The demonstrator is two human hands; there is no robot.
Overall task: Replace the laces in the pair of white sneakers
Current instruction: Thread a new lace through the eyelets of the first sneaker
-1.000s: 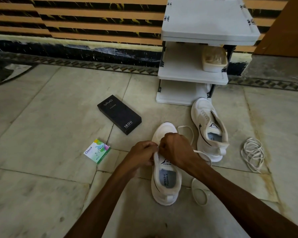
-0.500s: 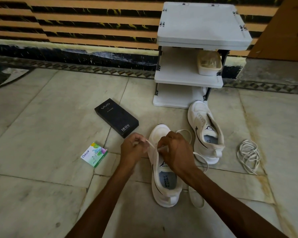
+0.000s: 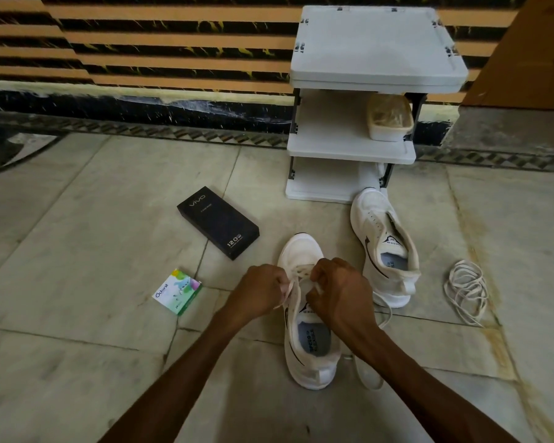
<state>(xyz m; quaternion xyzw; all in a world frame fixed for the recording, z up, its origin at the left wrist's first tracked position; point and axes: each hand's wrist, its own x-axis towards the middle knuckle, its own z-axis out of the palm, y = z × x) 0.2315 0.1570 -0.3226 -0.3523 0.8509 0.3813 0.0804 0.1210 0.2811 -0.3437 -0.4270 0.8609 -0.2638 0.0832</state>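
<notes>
Head cam: white mesh sneaker (image 3: 304, 251) points toe-away between both hands; left hand (image 3: 261, 290) pinches its flat cream lace (image 3: 301, 270) on the sneaker's left, right hand (image 3: 339, 292) pinches it on the right.

The black box (image 3: 218, 222) carries "vivo" in grey at its far end and "120W" in white at its near end. The small green-and-white box (image 3: 177, 291) reads "Odonil". On the near sneaker (image 3: 303, 251) the tongue shows only "EED" — the rest is covered — and its insole (image 3: 314, 342) reads "SPEED" above a blurred second line. The far sneaker (image 3: 370, 212) has a tongue label ending in "EED".
</notes>
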